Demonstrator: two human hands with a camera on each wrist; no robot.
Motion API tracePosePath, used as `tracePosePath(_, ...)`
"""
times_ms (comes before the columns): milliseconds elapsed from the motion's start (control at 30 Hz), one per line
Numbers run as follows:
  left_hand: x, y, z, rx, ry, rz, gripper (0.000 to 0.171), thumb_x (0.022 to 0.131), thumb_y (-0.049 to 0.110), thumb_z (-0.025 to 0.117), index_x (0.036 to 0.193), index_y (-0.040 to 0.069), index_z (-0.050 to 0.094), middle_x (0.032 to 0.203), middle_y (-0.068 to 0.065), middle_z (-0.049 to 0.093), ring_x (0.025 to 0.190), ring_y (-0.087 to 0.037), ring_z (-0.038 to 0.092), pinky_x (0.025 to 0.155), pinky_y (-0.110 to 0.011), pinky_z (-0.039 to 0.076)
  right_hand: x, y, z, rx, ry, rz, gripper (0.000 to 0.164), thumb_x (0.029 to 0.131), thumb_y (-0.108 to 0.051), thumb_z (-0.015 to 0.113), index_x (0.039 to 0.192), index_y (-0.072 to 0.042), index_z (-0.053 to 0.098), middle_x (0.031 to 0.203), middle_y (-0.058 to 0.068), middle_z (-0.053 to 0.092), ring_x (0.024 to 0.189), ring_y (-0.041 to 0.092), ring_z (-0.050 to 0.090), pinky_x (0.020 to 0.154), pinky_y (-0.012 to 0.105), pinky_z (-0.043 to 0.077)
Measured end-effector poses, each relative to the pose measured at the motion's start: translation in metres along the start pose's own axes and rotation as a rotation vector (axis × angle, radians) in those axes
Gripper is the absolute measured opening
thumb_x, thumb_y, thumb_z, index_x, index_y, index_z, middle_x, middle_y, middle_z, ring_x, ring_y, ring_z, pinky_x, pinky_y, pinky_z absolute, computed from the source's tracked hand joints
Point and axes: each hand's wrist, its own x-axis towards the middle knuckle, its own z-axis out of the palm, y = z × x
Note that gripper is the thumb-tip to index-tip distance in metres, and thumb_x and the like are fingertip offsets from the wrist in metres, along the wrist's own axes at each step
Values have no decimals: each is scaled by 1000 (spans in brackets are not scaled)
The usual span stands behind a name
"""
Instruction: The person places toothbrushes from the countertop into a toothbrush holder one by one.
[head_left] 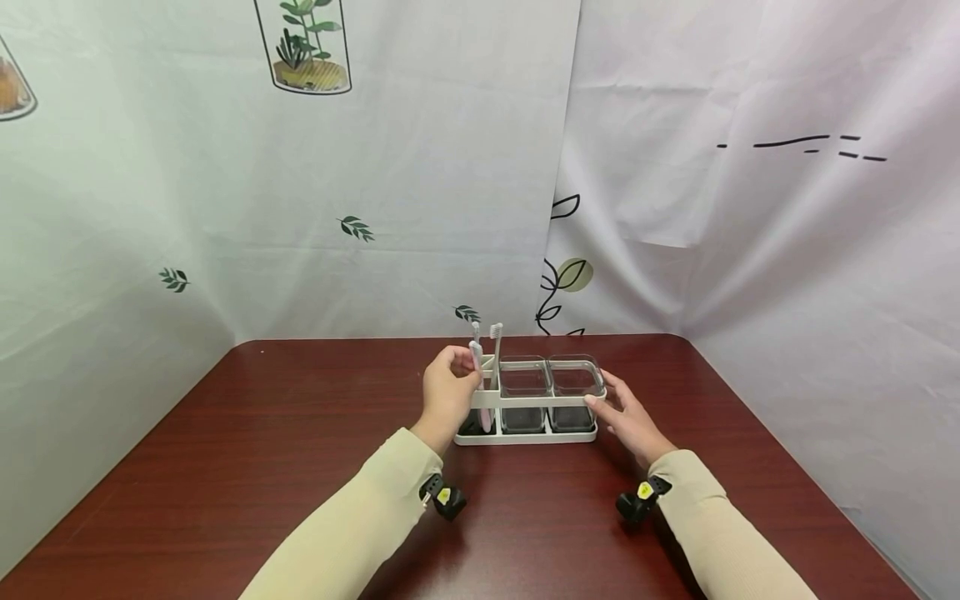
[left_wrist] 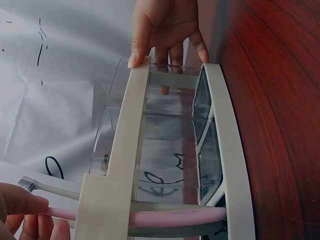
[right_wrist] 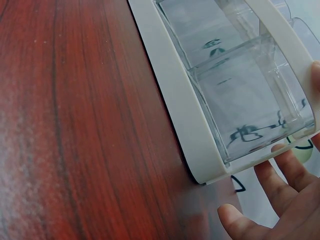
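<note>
A white toothbrush holder stands on the table with two clear cups in its right and middle sections. In its left section, a pink toothbrush stands upright, its handle end down near the base. My left hand pinches that brush near its top, above the upper rail. Beside it leans a white toothbrush, bristles up; another pale handle shows close by. At the holder's right end, my right hand grips the upper rail, thumb in front and several fingers around the side.
The dark red wooden table spreads out on both sides of the holder. Behind its far edge hangs a white cloth printed with leaves and a jar. Each wrist carries a small black camera.
</note>
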Motion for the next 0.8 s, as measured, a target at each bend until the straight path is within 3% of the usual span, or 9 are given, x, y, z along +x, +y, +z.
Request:
tracePosePath(433,-3,-2,1,1,-9,-7,13,83,-5,66,93,2,63,85,-8,63,83,-21,59,69,-31,50,1,-2,-1,-6,5,7,71,97,-35,57,154,-14,18,148,19,34,130,36,41,96,51,42)
tracePosePath(633,-5,-2,-1,-3,-15,-8,17,81,-5,67,96,2,62,89,-10,64,87,-24,60,74,-36,51,-1,-1,-2,9,4,10,73,97,-34,57,154,-12,16,150,20,31,136,38,35,106,57,35)
tracePosePath(800,-6,-4,-9,-21,-36,23,21,79,-6,67,99,0,62,93,-15,65,90,-27,61,77,-35,50,-3,-1,-3,-23,17,-9,75,97,-32,58,155,-10,16,151,22,29,138,39,31,109,55,31)
